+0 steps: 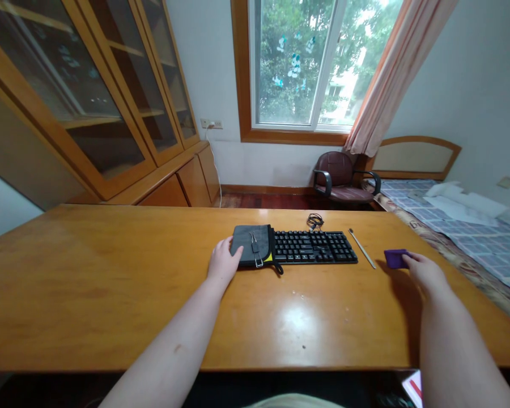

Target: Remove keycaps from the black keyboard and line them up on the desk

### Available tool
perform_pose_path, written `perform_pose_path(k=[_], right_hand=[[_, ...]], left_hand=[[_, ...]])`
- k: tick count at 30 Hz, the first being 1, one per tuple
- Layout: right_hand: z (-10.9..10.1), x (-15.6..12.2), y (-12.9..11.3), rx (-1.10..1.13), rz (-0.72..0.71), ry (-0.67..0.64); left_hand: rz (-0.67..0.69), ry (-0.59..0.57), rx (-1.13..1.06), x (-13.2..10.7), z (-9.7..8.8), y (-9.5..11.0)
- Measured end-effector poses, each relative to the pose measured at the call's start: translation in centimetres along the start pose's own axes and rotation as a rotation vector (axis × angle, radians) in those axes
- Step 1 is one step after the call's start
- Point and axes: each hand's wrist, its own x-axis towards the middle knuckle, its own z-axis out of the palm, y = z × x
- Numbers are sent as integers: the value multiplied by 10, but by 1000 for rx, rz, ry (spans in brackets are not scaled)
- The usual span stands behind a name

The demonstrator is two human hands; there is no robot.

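Note:
A dark grey fabric pouch (243, 241) with black edging and a yellow corner lies on the left end of a black keyboard (314, 247). My left hand (223, 262) grips the pouch's left edge, the thumb on top and the other fingers partly hidden. On the pouch rests a black binder clip with wire handles (255, 249). Over the right side of the table, my right hand (425, 272) pinches a small flat purple piece (395, 259); its material I cannot make out. Between this hand and the keyboard lies a thin pale stick with a dark tip (362, 249).
The keyboard's coiled black cable (315, 221) lies behind it on the wooden table (110, 283). A brown armchair (342, 175) stands beyond the far edge, a bed (471, 226) to the right, a glass-door cabinet (110, 96) to the left. A dark speck sits near the front edge.

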Motion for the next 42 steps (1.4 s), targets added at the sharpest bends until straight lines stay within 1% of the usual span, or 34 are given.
perform_pose_path(k=[1,3,5,7,9,10,11,12,13,15,16,18,19,20,21,22,23,24,25,26,27,29,30,32,33,35,37,38,40,42], right_hand=[[1,7,3,7,20,-61],[6,13,3,-7,29,-167],[10,9,0,-61,34,-174],[13,-1,-5,-149,89,-104],[14,-16,-13,-256,111,57],[15,-24,-20,-285,67,148],[16,-34,-30,-284,-14,230],[18,-46,-41,-247,-133,274],[21,-60,-55,-180,-268,253],[28,-95,-87,-19,-444,126],[33,-115,-105,64,-489,39],[44,-158,-140,228,-523,-204],[50,-178,-156,324,-509,-360],[56,-198,-171,411,-477,-552],[63,-214,-183,492,-412,-752],[70,-228,-194,565,-336,-950],[77,-239,-201,614,-258,-1086],[84,-247,-206,665,-193,-1114],[91,-252,-208,699,-150,-1055],[96,-255,-207,713,-148,-950],[100,-257,-205,709,-192,-834],[105,-258,-199,636,-363,-616],[106,-257,-196,581,-461,-530],[105,-257,-192,472,-625,-394],[104,-256,-192,423,-687,-347],[104,-254,-196,330,-790,-292],[105,-249,-203,220,-894,-290],[106,-247,-207,163,-947,-300],[110,-240,-216,67,-1045,-332],[115,-234,-222,12,-1131,-369]], left_hand=[[2,-9,13,0,3,-1],[1,-21,40,-1,6,-1],[-22,-33,61,-1,6,-2],[-40,-52,75,-1,5,-2],[-31,-58,93,-2,3,-1],[-18,-51,105,-2,2,1],[-3,-33,120,-3,1,3],[16,-7,132,-4,-1,7],[42,22,138,-6,-3,11],[129,51,124,-10,-8,21],[195,27,107,-13,-10,25],[347,-94,77,-18,-14,33],[428,-173,69,-20,-15,36],[499,-239,67,-22,-15,37],[555,-280,66,-23,-14,37],[593,-297,65,-23,-13,37],[617,-293,62,-23,-12,35],[630,-274,54,-22,-11,34],[637,-247,40,-21,-10,31],[639,-216,20,-19,-10,29],[634,-182,-7,-18,-10,27],[590,-114,-79,-16,-12,25],[548,-83,-124,-15,-12,24],[431,-27,-238,-15,-12,24],[359,1,-310,-14,-11,24],[208,45,-482,-14,-8,26],[80,92,-667,-13,-6,27],[40,126,-741,-13,-6,27],[24,214,-819,-12,-7,26],[55,285,-822,-11,-11,23]])
